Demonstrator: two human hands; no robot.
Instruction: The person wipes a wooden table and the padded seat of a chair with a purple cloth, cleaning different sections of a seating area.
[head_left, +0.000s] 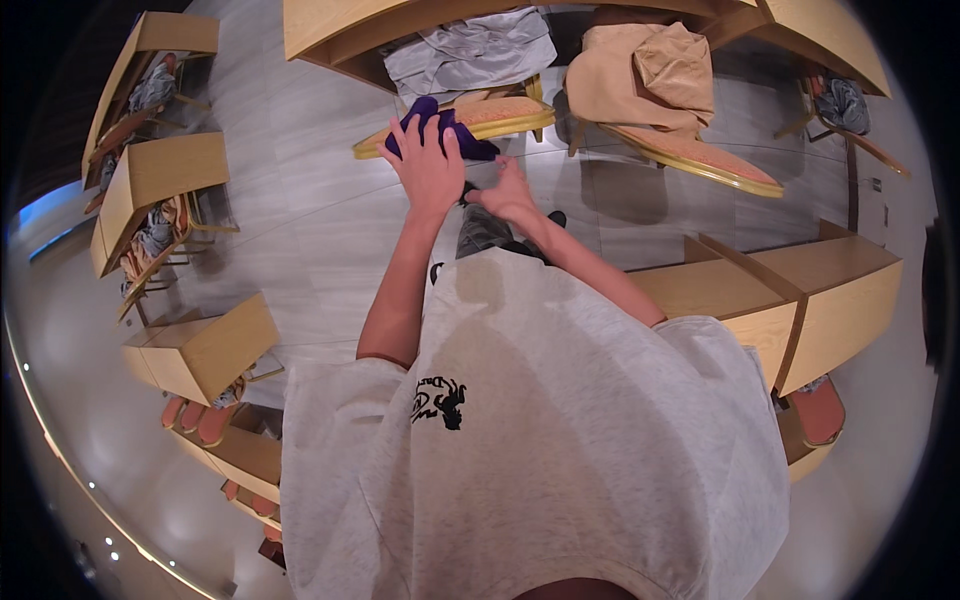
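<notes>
My left hand (pixel 428 168) is over a bunched purple cloth (pixel 470 146), its fingers spread and hooked across the fabric. Beneath the cloth is the edge of a chair (pixel 505 112) with an orange pad and a gold frame. To the right, my right hand (pixel 512 192) is by the cloth's trailing end, thumb and fingers apart. Whether a fingertip touches that end, I cannot tell. The palm side of my left hand is hidden.
A wooden desk (pixel 340 28) spans the far side, with grey cloth (pixel 475 50) heaped beneath. Right of it, tan fabric (pixel 640 75) drapes another orange chair (pixel 700 155). More desks (pixel 160 160) stand left, and a low wooden unit (pixel 770 285) stands right. Pale tiled floor (pixel 310 200) lies between.
</notes>
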